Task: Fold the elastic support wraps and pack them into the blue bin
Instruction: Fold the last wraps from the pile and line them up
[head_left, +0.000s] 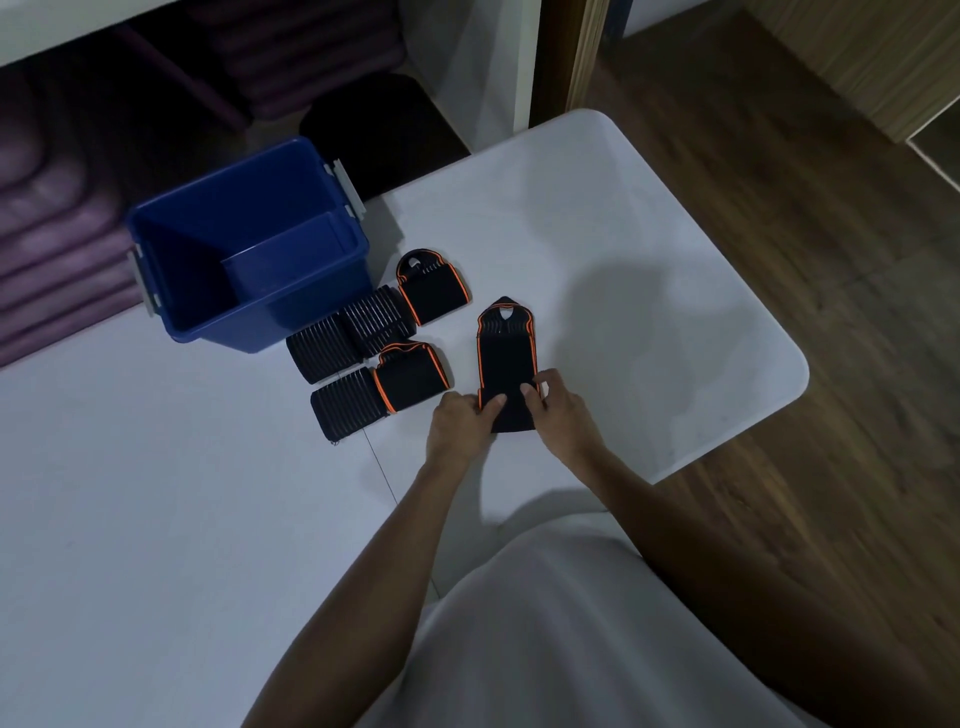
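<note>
Both hands apparently gripping wrap

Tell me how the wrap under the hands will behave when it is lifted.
The wrap lies flat like soft fabric, so it will probably droop and unfold. Likely light. Both the left hand and the right hand pinch its near end, which should keep the fold.

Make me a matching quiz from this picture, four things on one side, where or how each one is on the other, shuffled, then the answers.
Things
1. blue bin
2. wrap with the pointed end
3. left hand
4. right hand

States
A. grips the wrap's near right edge
B. lies lengthwise, apart from the other wraps
C. stands open, nothing visible inside
D. grips the wrap's near left edge

Pairs: 1-C, 2-B, 3-D, 4-A
</note>
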